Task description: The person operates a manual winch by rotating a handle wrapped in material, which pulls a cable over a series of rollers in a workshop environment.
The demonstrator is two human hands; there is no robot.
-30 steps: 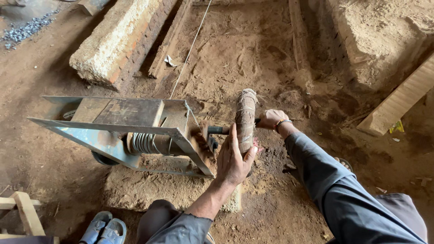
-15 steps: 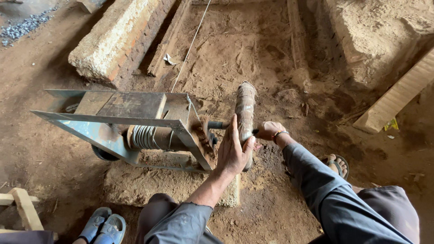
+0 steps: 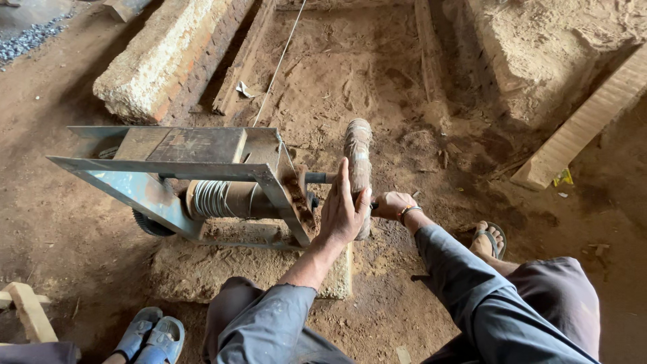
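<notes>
Rusty metal winch frame [image 3: 195, 145], rough

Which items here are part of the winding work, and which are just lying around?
In use: left hand on crank handle; right hand beside it; metal winch frame; wire drum; taut line.
Lying about: stone slab; wooden plank; blue sandals.
</notes>
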